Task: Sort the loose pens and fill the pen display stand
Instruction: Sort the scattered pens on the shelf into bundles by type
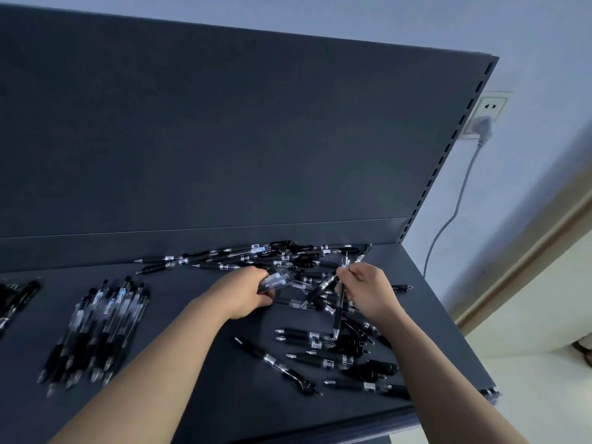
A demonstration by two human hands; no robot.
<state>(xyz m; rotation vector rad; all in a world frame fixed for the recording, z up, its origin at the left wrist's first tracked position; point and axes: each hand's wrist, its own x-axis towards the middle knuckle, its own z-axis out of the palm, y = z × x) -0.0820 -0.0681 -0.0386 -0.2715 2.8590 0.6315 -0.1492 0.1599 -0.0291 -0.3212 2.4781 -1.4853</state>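
A loose pile of black pens (288,259) lies along the back of the dark shelf (198,331), with more scattered pens (323,357) toward the front right. My left hand (246,293) grips a bunch of clear-barrelled pens (277,280). My right hand (368,290) pinches a black pen (339,310) that hangs tip down, with another pen between its fingers. A sorted row of pens (96,328) lies side by side at the left, and a further group (16,302) sits at the far left edge. No display stand shows in view.
The shelf's upright dark back panel (224,139) rises behind the pens, with a slotted post (448,149) at its right end. A wall socket with a plug (485,123) and a hanging cable is beyond it. The shelf's right edge drops off near one stray pen (402,287).
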